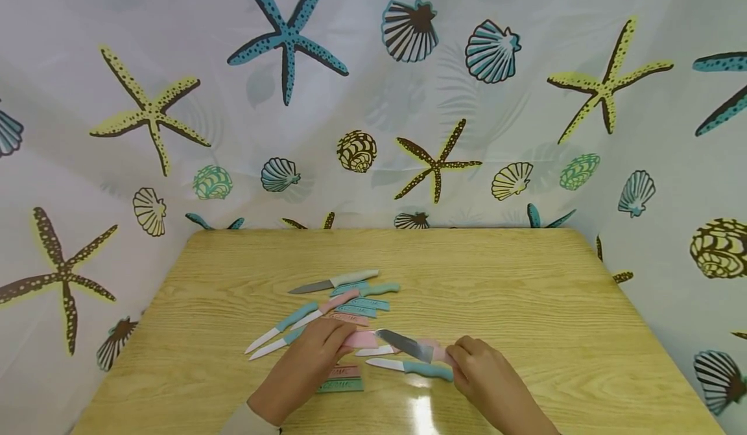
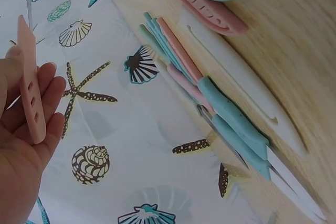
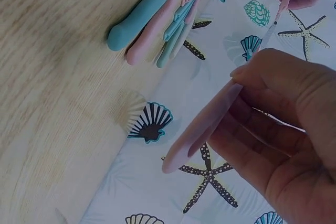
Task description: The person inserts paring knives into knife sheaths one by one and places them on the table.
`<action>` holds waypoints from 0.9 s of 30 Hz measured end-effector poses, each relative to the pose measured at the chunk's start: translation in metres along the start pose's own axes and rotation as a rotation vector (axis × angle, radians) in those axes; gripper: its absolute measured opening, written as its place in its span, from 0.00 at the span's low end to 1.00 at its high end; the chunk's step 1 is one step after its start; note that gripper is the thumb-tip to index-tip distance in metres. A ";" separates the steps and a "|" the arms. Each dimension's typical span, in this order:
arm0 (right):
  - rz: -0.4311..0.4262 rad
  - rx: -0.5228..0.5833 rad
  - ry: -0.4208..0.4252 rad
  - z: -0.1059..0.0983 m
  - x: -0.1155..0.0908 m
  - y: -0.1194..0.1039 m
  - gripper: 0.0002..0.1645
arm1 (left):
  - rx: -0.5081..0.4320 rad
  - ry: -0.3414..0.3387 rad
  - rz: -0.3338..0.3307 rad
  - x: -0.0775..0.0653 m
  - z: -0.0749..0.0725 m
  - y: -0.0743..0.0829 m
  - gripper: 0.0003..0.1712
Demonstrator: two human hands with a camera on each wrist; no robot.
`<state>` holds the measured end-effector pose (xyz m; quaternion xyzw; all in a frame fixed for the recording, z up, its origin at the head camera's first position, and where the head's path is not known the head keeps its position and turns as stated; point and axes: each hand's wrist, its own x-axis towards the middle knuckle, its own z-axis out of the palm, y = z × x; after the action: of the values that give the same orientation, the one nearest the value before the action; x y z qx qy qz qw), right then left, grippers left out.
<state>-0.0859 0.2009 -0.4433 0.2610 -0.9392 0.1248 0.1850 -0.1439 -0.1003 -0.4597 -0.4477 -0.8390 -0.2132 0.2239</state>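
Note:
Between the thumb and fingers of my left hand is a pink knife sheath, with small slots showing in the left wrist view. My right hand grips a knife by its pink handle; its grey blade points left. The blade tip is at the sheath's right end, and I cannot tell whether it is inside. Under the hands lie a blue-handled knife and a pink-handled knife with a white blade. Both hands are raised above the table.
On the wooden table, beyond the left hand, lie more blue-, pink-, green- and cream-handled knives and several blue and pink sheaths. Pink and green sheaths lie nearer. A patterned cloth surrounds the table's back and sides.

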 end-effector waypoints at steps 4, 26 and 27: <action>0.001 0.018 -0.012 0.000 -0.001 0.000 0.11 | 0.015 0.009 0.016 -0.002 0.001 0.000 0.19; -0.089 0.059 -0.079 -0.011 -0.003 0.010 0.11 | 0.084 0.012 0.038 -0.001 0.000 0.005 0.18; -0.090 0.063 -0.084 -0.011 -0.004 0.011 0.10 | 0.076 0.015 0.044 -0.001 0.000 0.005 0.18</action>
<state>-0.0857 0.2154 -0.4359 0.3137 -0.9291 0.1346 0.1425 -0.1392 -0.0983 -0.4596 -0.4554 -0.8349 -0.1794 0.2516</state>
